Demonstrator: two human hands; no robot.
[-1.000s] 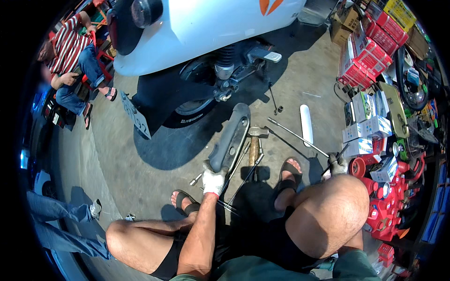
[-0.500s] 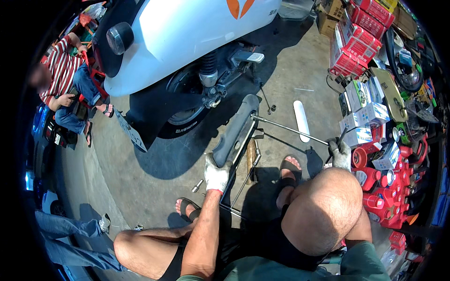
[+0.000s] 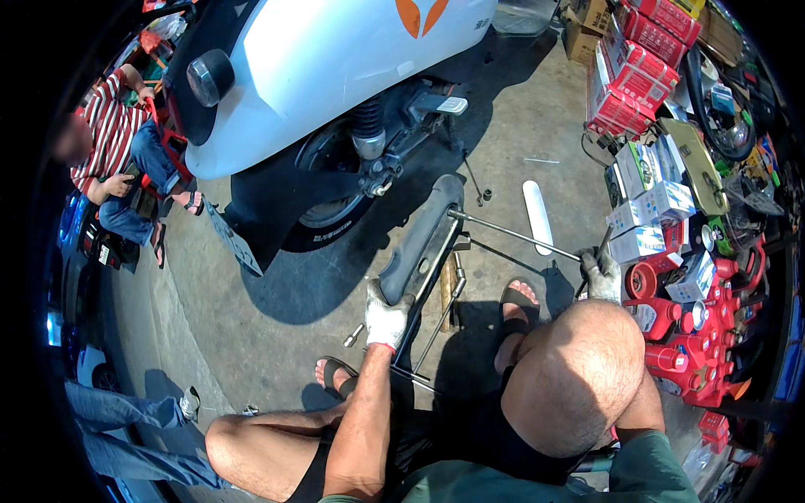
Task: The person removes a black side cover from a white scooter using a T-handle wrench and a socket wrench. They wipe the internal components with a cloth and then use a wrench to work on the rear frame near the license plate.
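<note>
My left hand, in a white glove, grips the lower end of a long dark grey part with a slot along its side. My right hand, also gloved, is closed on a long metal rod tool, whose far tip touches the grey part near its upper end. Beneath and beside the part lie a wooden-handled hammer and several metal wrenches, with a small socket piece to the left. A white strip lies on the concrete farther right.
A white motorbike with its wheel stands ahead. A seated person in stripes is at upper left, another person's jeans at lower left. Red cartons, white boxes and red bottles are piled along the right.
Since a second ago the rod has moved left onto the grey part's upper end, and my right hand has risen a little. The last half second shows little movement.
</note>
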